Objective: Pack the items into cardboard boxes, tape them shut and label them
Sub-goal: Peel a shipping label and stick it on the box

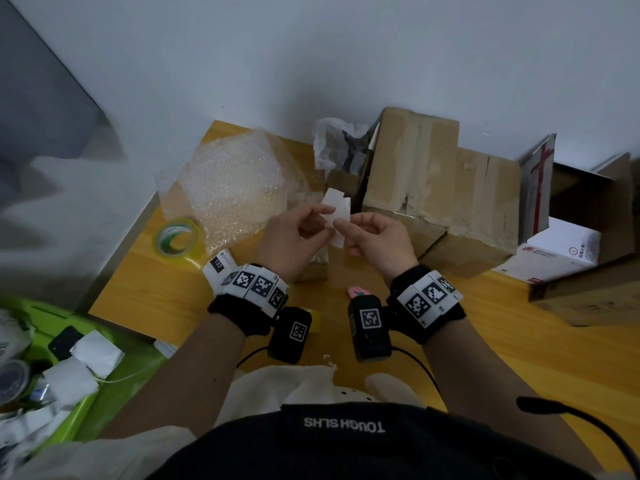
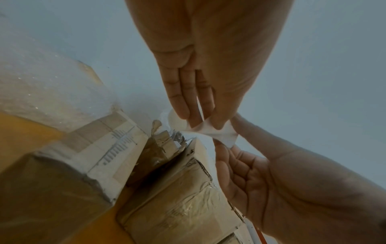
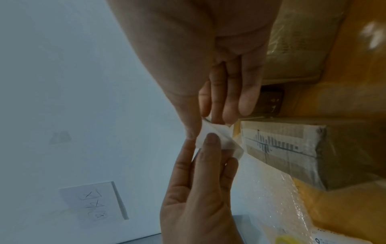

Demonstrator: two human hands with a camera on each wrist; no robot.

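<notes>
Head view: a white label (image 1: 337, 216) is being pinched by both the left hand (image 1: 294, 237) and right hand (image 1: 375, 242) beside the taped box (image 1: 433, 181), so labelling appears to be remaining

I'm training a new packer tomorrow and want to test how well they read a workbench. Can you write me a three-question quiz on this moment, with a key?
1. True or false: both the left hand and the right hand pinch the small white paper label.
2. Multiple choice: the roll of clear tape with a green-and-white core lies
A. on top of the taped brown cardboard box
B. on the yellow wooden table, beside the clear bubble wrap sheet
C. in the left hand
3. Fill in: the label is held above the table, not yet stuck to any ____.

Key: 1 true; 2 B; 3 box
</notes>
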